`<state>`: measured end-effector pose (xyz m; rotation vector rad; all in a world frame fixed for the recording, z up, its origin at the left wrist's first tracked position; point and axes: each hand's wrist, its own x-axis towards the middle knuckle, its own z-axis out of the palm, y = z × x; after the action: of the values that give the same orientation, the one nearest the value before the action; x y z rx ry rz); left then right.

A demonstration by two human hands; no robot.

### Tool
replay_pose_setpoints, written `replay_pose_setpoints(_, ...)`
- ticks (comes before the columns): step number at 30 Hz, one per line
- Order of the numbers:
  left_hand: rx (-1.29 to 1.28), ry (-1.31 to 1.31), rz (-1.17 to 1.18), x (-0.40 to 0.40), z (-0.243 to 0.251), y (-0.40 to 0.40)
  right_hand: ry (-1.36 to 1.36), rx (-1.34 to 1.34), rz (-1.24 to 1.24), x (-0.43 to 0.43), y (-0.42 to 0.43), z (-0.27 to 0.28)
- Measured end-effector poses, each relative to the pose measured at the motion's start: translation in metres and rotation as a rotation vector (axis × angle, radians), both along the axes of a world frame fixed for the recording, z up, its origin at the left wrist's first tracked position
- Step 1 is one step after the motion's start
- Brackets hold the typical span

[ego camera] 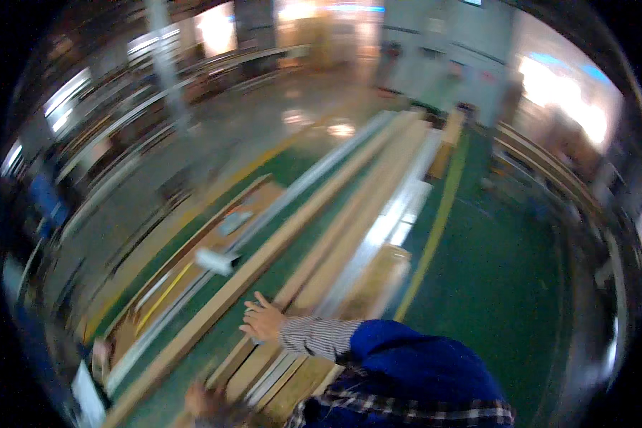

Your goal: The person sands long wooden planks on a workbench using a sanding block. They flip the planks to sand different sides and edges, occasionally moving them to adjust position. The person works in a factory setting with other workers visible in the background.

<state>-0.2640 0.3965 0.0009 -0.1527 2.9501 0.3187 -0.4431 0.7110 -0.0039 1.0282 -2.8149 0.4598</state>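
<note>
My right hand (pixel 264 320), in a striped sleeve, lies over a long narrow board (pixel 305 273) near the middle, its fingers partly spread. A small greyish thing shows under its palm; whether I hold it is unclear. Blurred at the lower edge, my left hand (pixel 200 398) is beside the near part of the narrow boards, its grip hidden by blur. Left of both hands runs a long light brown beam (pixel 241 281). To the right lie a wide board (pixel 348 224) and shiny silvery strips (pixel 377 235).
Left of the beam, a long pale metal-like strip (pixel 294 195) and a shallow brown tray (pixel 184 249) lie lengthwise. A white box-like piece (pixel 215 261) sits beside the strip, and a yellow strip (pixel 163 299) lies in the tray. The green floor (pixel 492 278) bears a yellow line (pixel 433 241). Racks (pixel 551 171) stand at right.
</note>
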Motion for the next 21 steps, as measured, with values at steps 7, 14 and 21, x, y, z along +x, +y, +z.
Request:
replay_pose_setpoints(7, -0.593, 0.348, -0.436, 0.118, -0.097, -0.278, -0.103, 0.061, -0.328, 0.017, 0.027, 0.060)
replay_pose_setpoints(14, -0.516, 0.165, -0.282, 0.080, -0.013, -0.176, -0.024, 0.071, -0.360, 0.049, -0.033, 0.036)
replay_pose_setpoints(21, -0.571, -0.158, -0.358, 0.067, 0.027, -0.152, -0.028, -0.114, -0.109, 0.120, -0.215, -0.007)
